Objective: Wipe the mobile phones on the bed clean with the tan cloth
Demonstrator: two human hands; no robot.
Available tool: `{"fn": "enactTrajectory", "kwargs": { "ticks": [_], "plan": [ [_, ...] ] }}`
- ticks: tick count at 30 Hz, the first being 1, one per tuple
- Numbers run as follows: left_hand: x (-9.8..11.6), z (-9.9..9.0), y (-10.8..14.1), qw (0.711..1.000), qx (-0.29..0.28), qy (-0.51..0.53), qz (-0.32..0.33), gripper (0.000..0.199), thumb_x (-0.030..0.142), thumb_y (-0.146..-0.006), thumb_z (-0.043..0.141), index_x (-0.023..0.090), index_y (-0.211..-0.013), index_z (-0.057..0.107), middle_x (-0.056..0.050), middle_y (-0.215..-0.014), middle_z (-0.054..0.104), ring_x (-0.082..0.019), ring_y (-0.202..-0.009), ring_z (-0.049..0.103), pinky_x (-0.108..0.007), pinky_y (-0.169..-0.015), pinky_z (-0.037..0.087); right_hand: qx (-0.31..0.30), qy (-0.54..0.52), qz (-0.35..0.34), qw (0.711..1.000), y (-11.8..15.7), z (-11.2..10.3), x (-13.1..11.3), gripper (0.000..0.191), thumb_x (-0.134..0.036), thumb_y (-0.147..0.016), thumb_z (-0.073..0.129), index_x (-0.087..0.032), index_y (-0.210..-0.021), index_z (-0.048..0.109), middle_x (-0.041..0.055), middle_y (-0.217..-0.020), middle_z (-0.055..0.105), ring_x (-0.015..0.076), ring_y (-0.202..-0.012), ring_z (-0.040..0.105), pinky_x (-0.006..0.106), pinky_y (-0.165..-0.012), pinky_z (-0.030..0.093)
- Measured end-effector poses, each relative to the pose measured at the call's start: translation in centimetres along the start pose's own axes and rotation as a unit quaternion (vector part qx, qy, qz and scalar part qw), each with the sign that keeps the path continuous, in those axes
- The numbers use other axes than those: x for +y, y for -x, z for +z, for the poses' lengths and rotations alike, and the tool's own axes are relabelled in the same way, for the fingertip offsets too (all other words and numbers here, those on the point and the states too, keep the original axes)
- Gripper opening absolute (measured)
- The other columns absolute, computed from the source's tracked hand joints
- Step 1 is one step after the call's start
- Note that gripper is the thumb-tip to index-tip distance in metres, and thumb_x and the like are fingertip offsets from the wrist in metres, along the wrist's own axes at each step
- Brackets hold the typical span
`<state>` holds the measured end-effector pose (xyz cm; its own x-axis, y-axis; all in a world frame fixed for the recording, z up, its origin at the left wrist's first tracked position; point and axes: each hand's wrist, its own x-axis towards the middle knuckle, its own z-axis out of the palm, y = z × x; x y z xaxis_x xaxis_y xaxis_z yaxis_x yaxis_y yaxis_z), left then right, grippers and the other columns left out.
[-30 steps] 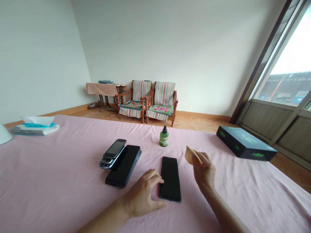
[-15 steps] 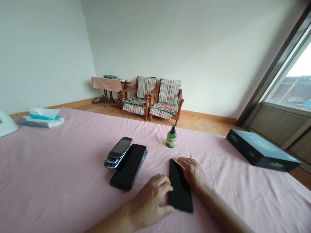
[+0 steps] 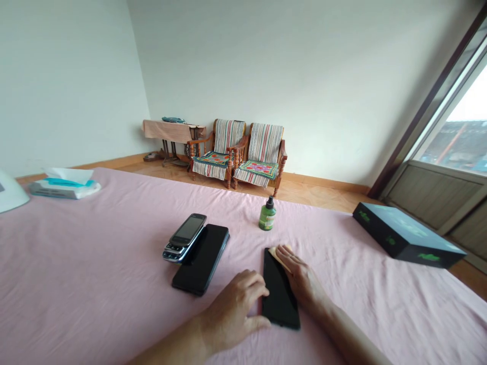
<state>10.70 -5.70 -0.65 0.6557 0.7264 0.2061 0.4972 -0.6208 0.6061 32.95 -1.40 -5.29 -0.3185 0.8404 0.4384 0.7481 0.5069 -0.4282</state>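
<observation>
A black smartphone lies screen up on the pink-covered table, upper end tilted slightly left. My left hand rests at its left edge, fingers curled, with the forefinger and thumb against the phone's side. My right hand presses a pale yellow cloth onto the phone's upper right part; the palm hides some of the cloth. To the left lies another dark phone, with a smaller slider phone leaning on its left edge. Beyond my hands stands a green spray bottle.
A black box with green print sits at the right of the pink cloth. Far left are a tissue pack and part of a white rounded object. Two wooden chairs and a draped sewing table stand beyond.
The cloth and right-hand fingers have shifted a little at the phone's upper right edge. My left hand stays at the left edge; the whole view has moved slightly.
</observation>
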Motion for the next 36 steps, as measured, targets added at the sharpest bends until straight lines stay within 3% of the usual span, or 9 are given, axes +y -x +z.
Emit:
{"fn": "enactTrajectory", "kwargs": {
  "ticks": [11,16,19,22,26,29,32,36],
  "plan": [
    [0.0,0.0,0.1,1.000,0.009,0.017,0.015,0.044,0.020,-0.064,0.083,0.020,-0.101,0.059,-0.004,-0.109,0.059,-0.022,-0.103,0.052,-0.034,-0.093,0.042,-0.048,0.023,-0.080,0.995,4.2,-0.9,-4.8,0.053,-0.009,-0.090,0.042,-0.026,-0.141,0.038,0.0051,-0.142,0.044,0.0243,-0.132,0.038,0.045,-0.108,0.035],
    [0.0,0.1,0.1,0.999,0.021,0.032,-0.019,0.035,0.020,-0.066,0.080,0.021,-0.090,0.055,-0.001,-0.097,0.057,-0.021,-0.094,0.052,-0.032,-0.084,0.044,-0.049,0.016,-0.112,0.992,6.0,-1.3,-5.7,0.058,-0.011,-0.089,0.046,-0.027,-0.143,0.033,0.0036,-0.141,0.044,0.0256,-0.131,0.039,0.044,-0.105,0.038],
    [-0.1,0.3,0.1,0.998,0.040,0.043,-0.028,0.028,0.013,-0.069,0.072,0.020,-0.086,0.052,-0.001,-0.093,0.055,-0.020,-0.091,0.052,-0.031,-0.082,0.043,-0.057,-0.021,-0.120,0.991,6.6,-1.8,-6.5,0.053,-0.016,-0.091,0.047,-0.033,-0.140,0.039,0.0005,-0.138,0.049,0.0250,-0.127,0.045,0.042,-0.104,0.039],
    [-0.2,0.4,0.0,0.997,0.053,0.053,-0.030,0.028,0.012,-0.069,0.070,0.021,-0.087,0.050,-0.001,-0.094,0.054,-0.020,-0.091,0.052,-0.031,-0.082,0.042,-0.057,-0.123,-0.079,0.988,6.7,-2.9,-7.5,0.039,-0.027,-0.091,0.050,-0.037,-0.129,0.054,-0.0010,-0.122,0.064,0.0230,-0.111,0.061,0.033,-0.094,0.051],
    [-0.3,0.1,-0.1,0.997,0.035,0.050,-0.045,0.037,0.024,-0.064,0.078,0.021,-0.090,0.052,-0.002,-0.099,0.053,-0.022,-0.096,0.050,-0.032,-0.083,0.042,-0.001,-0.240,0.078,0.968,5.1,-5.2,-7.4,0.034,-0.036,-0.095,0.041,-0.028,-0.119,0.063,0.0019,-0.100,0.073,0.0210,-0.092,0.069,0.027,-0.076,0.058],
    [-0.2,-0.1,-0.1,0.998,0.022,0.043,-0.048,0.043,0.024,-0.059,0.083,0.021,-0.090,0.053,-0.002,-0.100,0.053,-0.022,-0.098,0.049,-0.033,-0.085,0.042,0.105,-0.199,0.139,0.964,2.2,-6.2,-5.7,0.035,-0.039,-0.093,0.042,-0.021,-0.113,0.065,0.0047,-0.100,0.072,0.0218,-0.093,0.068,0.028,-0.077,0.055],
    [-0.1,-0.1,-0.1,0.997,0.027,0.045,-0.049,0.043,0.021,-0.057,0.084,0.020,-0.088,0.054,-0.002,-0.100,0.053,-0.022,-0.098,0.049,-0.033,-0.085,0.042,0.183,-0.122,0.150,0.964,-0.9,-5.2,-3.3,0.036,-0.030,-0.093,0.038,-0.017,-0.115,0.063,0.0086,-0.107,0.071,0.0234,-0.100,0.066,0.034,-0.085,0.053],
    [0.0,-0.1,-0.2,0.997,0.023,0.045,-0.061,0.044,0.021,-0.057,0.085,0.020,-0.088,0.054,-0.002,-0.100,0.052,-0.023,-0.098,0.049,-0.035,-0.086,0.042,0.095,-0.038,0.056,0.993,-2.9,-1.8,-1.6,0.043,-0.012,-0.086,0.035,-0.016,-0.121,0.061,0.0117,-0.119,0.065,0.0236,-0.111,0.061,0.040,-0.094,0.049]
  ]
}}
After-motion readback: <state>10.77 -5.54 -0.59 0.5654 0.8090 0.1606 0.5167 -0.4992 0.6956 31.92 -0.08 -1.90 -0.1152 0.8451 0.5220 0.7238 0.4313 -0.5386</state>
